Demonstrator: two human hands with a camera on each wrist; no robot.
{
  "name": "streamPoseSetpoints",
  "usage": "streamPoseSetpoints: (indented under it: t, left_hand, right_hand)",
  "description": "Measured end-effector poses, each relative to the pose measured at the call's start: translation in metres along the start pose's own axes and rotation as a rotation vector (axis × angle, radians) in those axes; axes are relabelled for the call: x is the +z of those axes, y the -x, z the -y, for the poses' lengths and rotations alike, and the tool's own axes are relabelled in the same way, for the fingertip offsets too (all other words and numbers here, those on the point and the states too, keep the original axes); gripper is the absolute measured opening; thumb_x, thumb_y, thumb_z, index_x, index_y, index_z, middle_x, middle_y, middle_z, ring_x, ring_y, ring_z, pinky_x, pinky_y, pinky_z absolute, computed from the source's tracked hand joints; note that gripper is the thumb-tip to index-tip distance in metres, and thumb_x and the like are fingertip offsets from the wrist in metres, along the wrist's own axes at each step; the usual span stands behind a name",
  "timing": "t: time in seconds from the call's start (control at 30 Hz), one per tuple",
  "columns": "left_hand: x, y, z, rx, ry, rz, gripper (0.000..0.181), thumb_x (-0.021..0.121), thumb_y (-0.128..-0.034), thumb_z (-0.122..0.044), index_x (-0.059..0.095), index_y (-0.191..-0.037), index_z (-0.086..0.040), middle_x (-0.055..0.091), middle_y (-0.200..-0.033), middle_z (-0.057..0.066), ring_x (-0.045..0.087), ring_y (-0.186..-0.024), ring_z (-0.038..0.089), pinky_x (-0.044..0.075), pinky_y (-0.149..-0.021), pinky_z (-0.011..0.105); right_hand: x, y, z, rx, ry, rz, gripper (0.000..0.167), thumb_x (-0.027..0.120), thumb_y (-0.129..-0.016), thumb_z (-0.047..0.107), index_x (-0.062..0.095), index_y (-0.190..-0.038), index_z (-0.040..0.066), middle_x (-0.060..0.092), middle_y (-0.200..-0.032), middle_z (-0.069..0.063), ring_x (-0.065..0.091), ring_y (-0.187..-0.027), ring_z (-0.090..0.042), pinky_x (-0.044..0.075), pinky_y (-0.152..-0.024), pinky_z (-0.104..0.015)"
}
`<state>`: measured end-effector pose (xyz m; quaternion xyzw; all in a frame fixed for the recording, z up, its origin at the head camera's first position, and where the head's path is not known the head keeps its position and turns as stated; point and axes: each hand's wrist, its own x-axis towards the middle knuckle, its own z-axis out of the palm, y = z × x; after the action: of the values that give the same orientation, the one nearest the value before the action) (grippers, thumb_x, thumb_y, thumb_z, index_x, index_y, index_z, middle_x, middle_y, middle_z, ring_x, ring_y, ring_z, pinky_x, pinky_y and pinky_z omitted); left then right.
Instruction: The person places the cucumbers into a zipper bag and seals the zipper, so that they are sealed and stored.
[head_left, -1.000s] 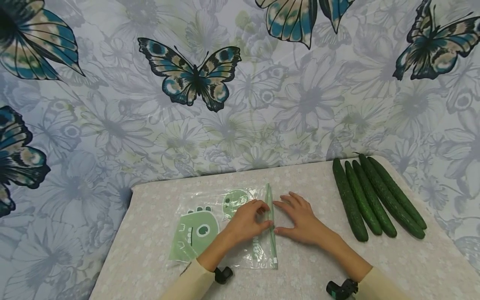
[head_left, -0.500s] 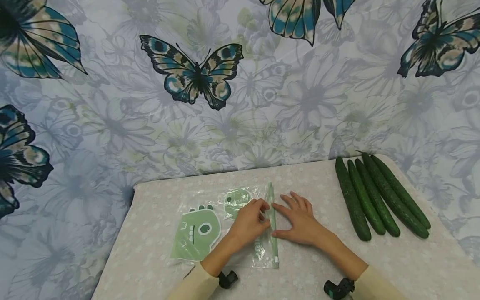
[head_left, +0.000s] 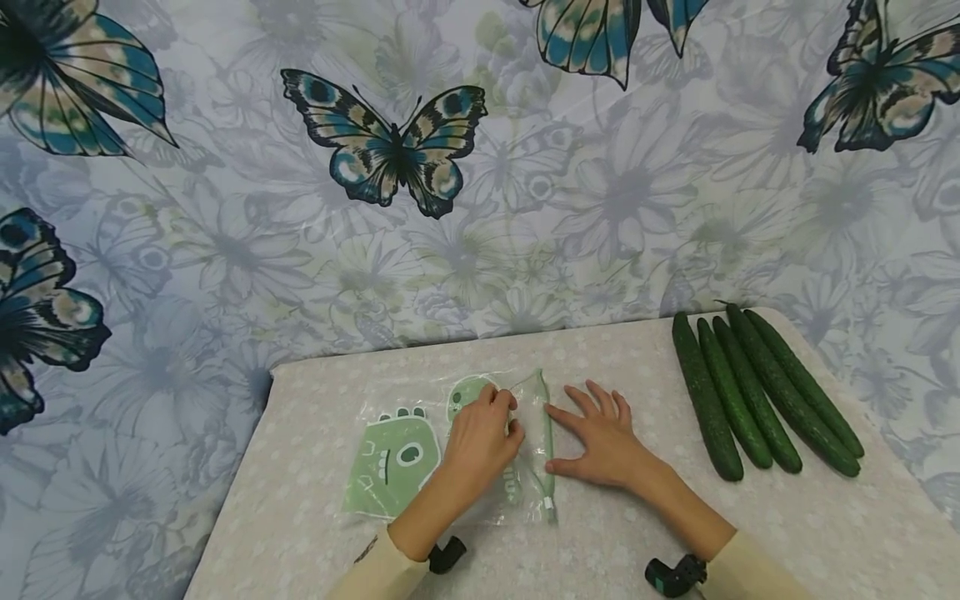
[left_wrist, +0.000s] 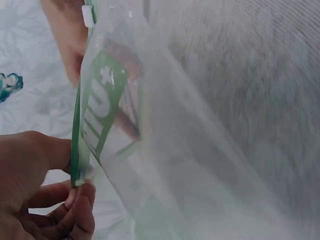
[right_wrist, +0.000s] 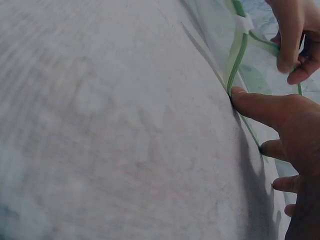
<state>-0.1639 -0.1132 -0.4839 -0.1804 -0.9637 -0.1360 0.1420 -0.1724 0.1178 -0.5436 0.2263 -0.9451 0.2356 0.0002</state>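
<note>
A clear zip bag (head_left: 390,471) with green cartoon prints lies flat on the table, its green zip edge on the right. My left hand (head_left: 480,437) pinches the upper lip of the mouth and holds it up and left, so the mouth gapes. In the left wrist view thumb and fingers meet on the green strip (left_wrist: 76,135). With fingers spread, my right hand (head_left: 603,442) presses the lower lip against the table by thumb and forefinger tips. A white slider (right_wrist: 244,23) sits at the near end of the zip. The left fingertips are partly hidden in the head view.
Several long green cucumbers (head_left: 708,408) lie side by side at the right of the table (head_left: 600,550), which bears a pale patterned cloth. Behind the table's back edge hangs a butterfly-printed cloth (head_left: 600,208).
My left hand has moved left, drawing the upper lip of the bag away from the lower one, and the mouth has opened. My right hand has stayed nearly still at the zip edge.
</note>
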Motion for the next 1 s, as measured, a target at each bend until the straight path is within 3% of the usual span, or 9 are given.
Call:
streamPoseSetpoints:
  t: [0.13, 0.27, 0.43, 0.53, 0.6, 0.73, 1.0]
  left_hand:
    - [-0.015, 0.006, 0.006, 0.029, -0.110, -0.047, 0.018, 0.081, -0.0855, -0.004, 0.069, -0.096, -0.013, 0.060, -0.093, 0.004, 0.055, -0.058, 0.017, 0.044, -0.049, 0.028]
    - [-0.027, 0.005, 0.010, 0.069, -0.197, -0.097, 0.021, 0.083, -0.0848, -0.003, 0.064, -0.088, -0.013, 0.055, -0.090, 0.004, 0.049, -0.056, 0.015, 0.039, -0.046, 0.026]
    - [-0.037, 0.006, 0.011, 0.124, -0.217, -0.147, 0.013, 0.082, -0.0877, -0.005, 0.072, -0.088, -0.013, 0.053, -0.090, 0.005, 0.045, -0.058, 0.013, 0.037, -0.047, 0.023]
    - [-0.037, 0.009, 0.012, 0.122, -0.177, -0.168, 0.010, 0.081, -0.0895, -0.007, 0.078, -0.098, -0.011, 0.055, -0.092, 0.006, 0.048, -0.062, 0.013, 0.040, -0.050, 0.023]
    - [-0.035, 0.011, 0.013, 0.104, -0.115, -0.164, 0.018, 0.080, -0.0909, -0.007, 0.080, -0.109, -0.010, 0.057, -0.096, 0.006, 0.050, -0.064, 0.013, 0.042, -0.052, 0.023]
    - [-0.028, 0.017, 0.016, 0.062, 0.012, -0.116, 0.030, 0.075, -0.0964, -0.007, 0.078, -0.126, -0.008, 0.062, -0.108, 0.008, 0.051, -0.065, 0.009, 0.043, -0.056, 0.021]
    - [-0.019, 0.018, 0.012, -0.012, 0.160, -0.032, 0.032, 0.067, -0.1018, -0.007, 0.076, -0.132, -0.010, 0.062, -0.115, 0.006, 0.058, -0.069, 0.004, 0.048, -0.060, 0.017]
  right_hand:
    - [-0.002, -0.002, 0.002, 0.006, 0.020, 0.028, 0.088, 0.080, -0.082, 0.070, 0.058, -0.157, 0.029, 0.042, -0.169, -0.018, 0.022, -0.161, -0.054, 0.014, -0.120, -0.084]
    - [-0.004, -0.003, 0.002, 0.021, 0.028, 0.042, 0.091, 0.080, -0.080, 0.071, 0.058, -0.157, 0.029, 0.042, -0.169, -0.018, 0.022, -0.161, -0.054, 0.013, -0.122, -0.083]
    - [-0.005, -0.004, 0.000, 0.038, 0.026, 0.044, 0.093, 0.082, -0.078, 0.071, 0.058, -0.157, 0.029, 0.042, -0.169, -0.017, 0.022, -0.161, -0.053, 0.012, -0.122, -0.082]
    - [-0.005, -0.004, 0.000, 0.036, 0.019, 0.038, 0.093, 0.082, -0.078, 0.071, 0.058, -0.157, 0.030, 0.043, -0.168, -0.018, 0.023, -0.160, -0.054, 0.012, -0.122, -0.082]
    - [-0.005, -0.004, -0.001, 0.037, 0.011, 0.034, 0.093, 0.083, -0.077, 0.071, 0.058, -0.157, 0.030, 0.044, -0.168, -0.017, 0.024, -0.160, -0.054, 0.013, -0.122, -0.082]
    - [-0.004, -0.002, -0.002, 0.032, -0.002, 0.028, 0.093, 0.084, -0.077, 0.071, 0.058, -0.157, 0.030, 0.044, -0.168, -0.018, 0.025, -0.159, -0.054, 0.014, -0.121, -0.082]
    - [-0.005, 0.000, 0.002, -0.095, -0.002, 0.007, 0.085, 0.080, -0.088, 0.061, 0.055, -0.159, 0.022, 0.045, -0.166, -0.019, 0.028, -0.159, -0.051, 0.021, -0.120, -0.079]
